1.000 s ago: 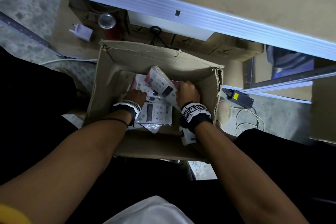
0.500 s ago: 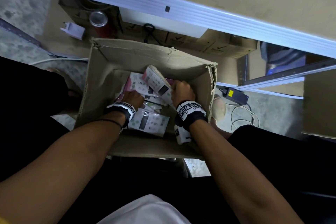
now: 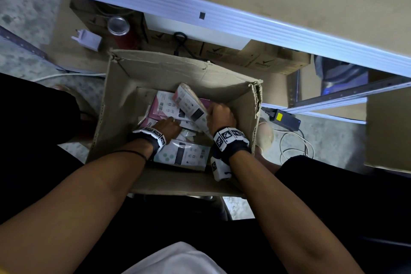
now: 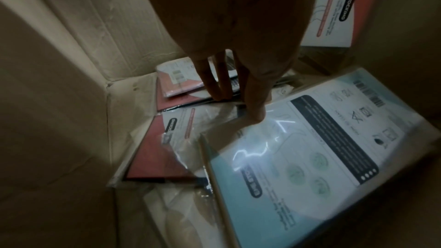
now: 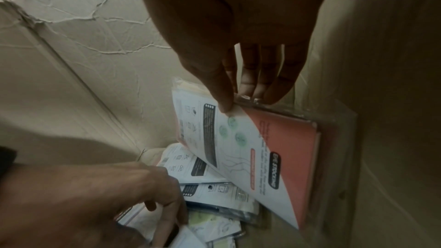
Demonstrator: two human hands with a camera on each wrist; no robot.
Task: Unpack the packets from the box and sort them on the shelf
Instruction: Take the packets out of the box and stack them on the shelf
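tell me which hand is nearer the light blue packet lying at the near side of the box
Left. The left hand reaches down right beside the light blue packet, its fingers at that packet's top edge. The right hand is farther off, holding an upright pink packet.

The head camera looks steeply down into the open cardboard box [image 3: 124, 104] from above; each wrist camera sits close inside it, facing along the fingers; all three share the packets [image 3: 184, 155] on its floor.
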